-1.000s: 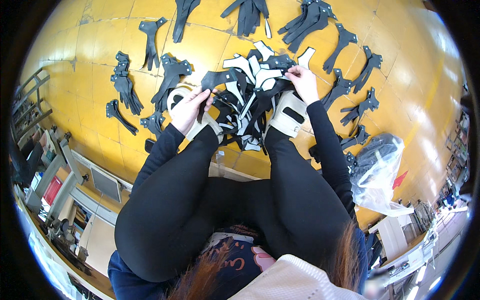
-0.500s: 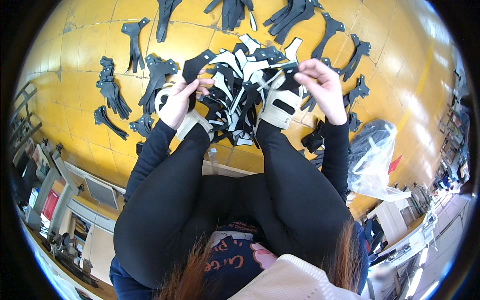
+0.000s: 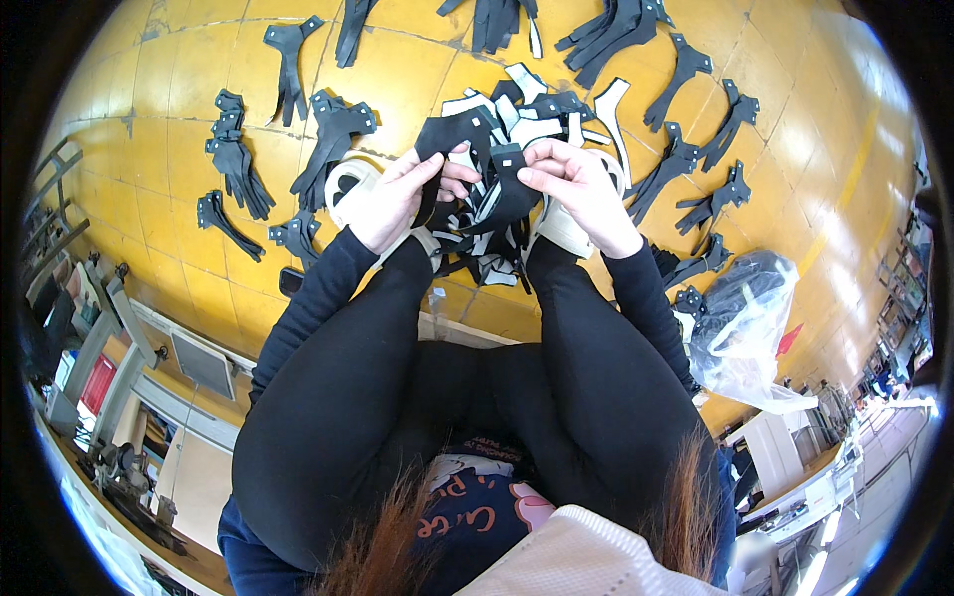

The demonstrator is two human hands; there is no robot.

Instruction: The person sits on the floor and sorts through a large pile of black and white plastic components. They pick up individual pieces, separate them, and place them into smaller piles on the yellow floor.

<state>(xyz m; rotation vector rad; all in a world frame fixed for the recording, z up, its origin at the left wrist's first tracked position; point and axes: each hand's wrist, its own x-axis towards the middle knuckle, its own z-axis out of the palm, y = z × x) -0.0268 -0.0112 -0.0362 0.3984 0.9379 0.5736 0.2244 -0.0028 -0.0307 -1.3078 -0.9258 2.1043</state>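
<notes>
Yellow tiled floor (image 3: 199, 89) filled the upper frame, strewn with black cut-out pieces in loose groups: one cluster (image 3: 237, 164) at upper left, another fan of them (image 3: 706, 149) at upper right, more along the top edge. At centre sat a tangled pile of black and white cut pieces (image 3: 517, 119), and right over it both hands had met. The left hand (image 3: 393, 199) was closed, fingers pinching the edge of a black piece (image 3: 502, 194) that hung between the two hands, just above the pile. The right hand (image 3: 576, 184) was curled too, thumb and fingers clamped on the same piece from the other side. So the piece was up off the heap, held in both grips at frame centre. It looked like a sorting step, with one piece being pulled free or turned over for a check. The next move would likely call for matching its shape against the groups around and laying it flat with its kind. A clear plastic bag (image 3: 745, 328) lay at right, beside the person's knee.
</notes>
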